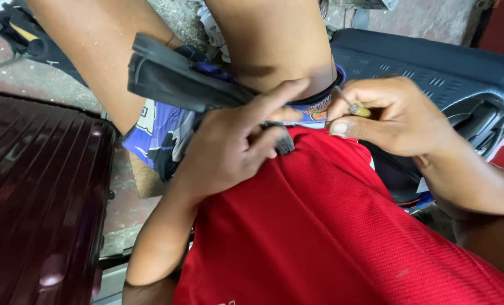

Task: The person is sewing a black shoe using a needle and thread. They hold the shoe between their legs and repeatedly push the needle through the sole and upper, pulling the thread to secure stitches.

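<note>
My left hand point(238, 144) grips a black rubber shoe sole point(176, 79) that lies across my lap, fingers wrapped around its near end, index finger stretched out along it. My right hand point(390, 113) pinches a thin metal awl with a yellowish handle point(355, 107), its tip pointing toward the sole's end by my knee. The two hands sit close together above my red mesh shirt point(320, 226). The part of the sole under my left palm is hidden.
A dark maroon ribbed suitcase point(37, 197) lies at the left. A dark blue hard case point(432, 68) sits at the upper right. My bare legs and purple patterned shorts point(161, 135) fill the middle. A black bag point(15, 31) rests on the concrete floor at the top left.
</note>
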